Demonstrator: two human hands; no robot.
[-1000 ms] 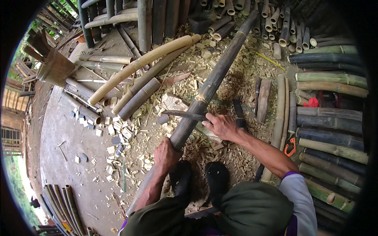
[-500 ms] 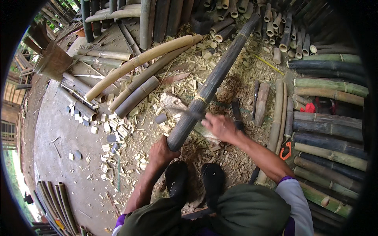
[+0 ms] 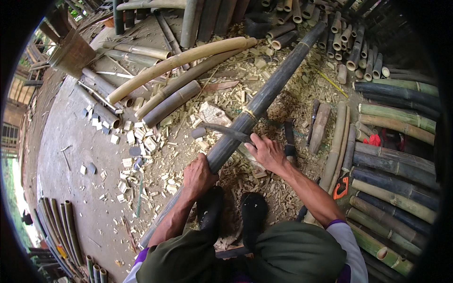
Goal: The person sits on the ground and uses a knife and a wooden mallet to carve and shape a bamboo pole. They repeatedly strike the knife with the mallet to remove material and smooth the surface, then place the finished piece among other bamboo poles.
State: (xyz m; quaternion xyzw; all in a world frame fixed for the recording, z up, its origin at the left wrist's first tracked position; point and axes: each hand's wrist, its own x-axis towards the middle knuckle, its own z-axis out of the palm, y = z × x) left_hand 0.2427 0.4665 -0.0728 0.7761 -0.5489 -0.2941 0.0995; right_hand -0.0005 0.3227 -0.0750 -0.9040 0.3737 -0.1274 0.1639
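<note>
A long dark bamboo pole [image 3: 271,87] slants from the far right down toward me. My left hand [image 3: 198,177] is closed around its near part, and a greyish length shows beyond the hand along my left forearm. My right hand [image 3: 269,152] grips a dark curved knife [image 3: 222,129], its handle mostly hidden by the fingers. The blade lies across the pole, just on my side of a pale ring-shaped node [image 3: 249,113], with its tip out to the left. Behind the pole is a pale chopped wooden block [image 3: 213,113].
Wood chips [image 3: 155,181] litter the floor around my dark shoes [image 3: 254,212]. Cut bamboo lengths [image 3: 172,104] lie at the left, and stacked bamboo [image 3: 394,188] lines the right. An orange-handled tool [image 3: 340,187] and a sheath-like dark strip [image 3: 289,137] lie right of my right hand.
The knife was blurred by motion and now shows sharply across the pole. The whole view has shifted slightly, and more of the pole shows beside my left forearm. Both hands keep their grips.
</note>
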